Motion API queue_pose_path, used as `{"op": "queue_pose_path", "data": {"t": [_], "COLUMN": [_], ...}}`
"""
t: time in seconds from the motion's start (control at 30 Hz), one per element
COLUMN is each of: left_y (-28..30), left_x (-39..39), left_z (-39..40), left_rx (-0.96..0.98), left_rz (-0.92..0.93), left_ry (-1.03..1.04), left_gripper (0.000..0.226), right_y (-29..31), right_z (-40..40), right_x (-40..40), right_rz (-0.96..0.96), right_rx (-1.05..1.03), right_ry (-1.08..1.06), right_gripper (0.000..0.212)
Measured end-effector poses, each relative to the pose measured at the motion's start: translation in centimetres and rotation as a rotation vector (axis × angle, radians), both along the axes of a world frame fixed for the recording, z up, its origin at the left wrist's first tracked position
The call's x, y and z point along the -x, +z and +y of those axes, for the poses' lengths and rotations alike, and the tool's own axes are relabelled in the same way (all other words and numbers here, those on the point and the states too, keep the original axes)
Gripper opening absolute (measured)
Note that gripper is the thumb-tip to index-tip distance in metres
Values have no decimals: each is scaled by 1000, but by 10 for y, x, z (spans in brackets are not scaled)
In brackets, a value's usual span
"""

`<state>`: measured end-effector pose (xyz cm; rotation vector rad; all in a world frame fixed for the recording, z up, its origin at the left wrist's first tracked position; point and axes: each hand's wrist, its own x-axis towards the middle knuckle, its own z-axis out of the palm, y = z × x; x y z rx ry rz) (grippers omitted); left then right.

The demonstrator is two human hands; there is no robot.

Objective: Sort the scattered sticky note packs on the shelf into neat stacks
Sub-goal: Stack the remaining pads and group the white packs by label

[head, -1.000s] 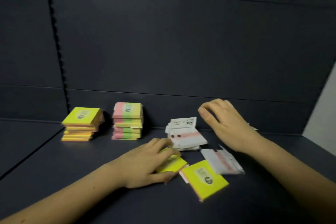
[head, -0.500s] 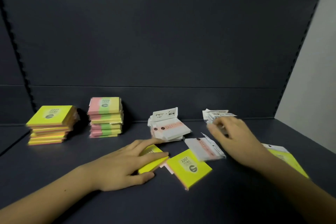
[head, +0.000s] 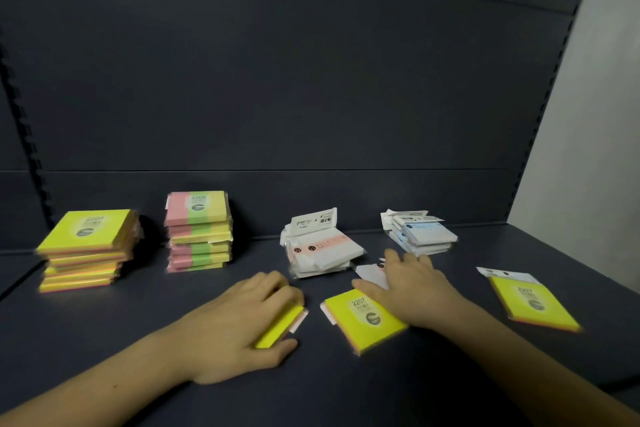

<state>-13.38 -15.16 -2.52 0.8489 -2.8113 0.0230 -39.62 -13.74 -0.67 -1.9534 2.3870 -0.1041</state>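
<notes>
My left hand [head: 239,326] lies over a yellow sticky note pack [head: 280,328] on the dark shelf [head: 104,340], fingers and thumb closed around its edges. My right hand [head: 408,288] rests on a loose white pack [head: 372,274], fingers spread flat over it. Between the hands lies another yellow pack [head: 363,321], flat and slightly turned. A third yellow pack [head: 530,302] lies alone at the right. At the back stand a yellow stack [head: 88,250], a pink-green-yellow stack [head: 198,230], a loose white pile with pink print [head: 320,246] and a white-blue pile [head: 419,234].
The shelf's dark back panel [head: 311,97] rises right behind the stacks. A perforated upright [head: 24,121] runs down the left side. A pale wall [head: 585,149] closes the right end. The shelf's front edge is out of view below my forearms.
The view has swung to the right, bringing the white-blue pile and the right yellow pack into sight. My right hand came down from the back onto the loose white pack. My left hand stays on its yellow pack.
</notes>
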Motion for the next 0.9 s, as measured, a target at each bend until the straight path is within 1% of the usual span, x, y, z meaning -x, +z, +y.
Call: {"op": "queue_pose_path", "data": {"t": [0.17, 0.3, 0.4, 0.53, 0.67, 0.8, 0.9], "left_y": [-1, 4, 11, 25, 36, 42, 50], "left_x": [1, -1, -3, -13, -41, -86, -121], "left_z": [4, 16, 27, 45, 57, 66, 70], "left_rx": [98, 202, 227, 271, 263, 281, 287], "left_rz": [-9, -46, -37, -13, 45, 70, 77], "left_ry": [103, 206, 285, 384, 450, 476, 492], "left_gripper": [45, 38, 35, 35, 41, 44, 47], "right_y": [1, 5, 11, 23, 23, 17, 18], "right_z": [2, 8, 9, 12, 16, 26, 33], "right_x": [13, 28, 38, 37, 15, -23, -55], "right_rz": [-56, -137, -150, -178, -172, -200, -231], "right_rx": [18, 41, 109, 159, 248, 326, 352], "right_ry": [79, 182, 250, 318, 368, 400, 427], "right_gripper": [62, 61, 59, 66, 63, 73, 70]}}
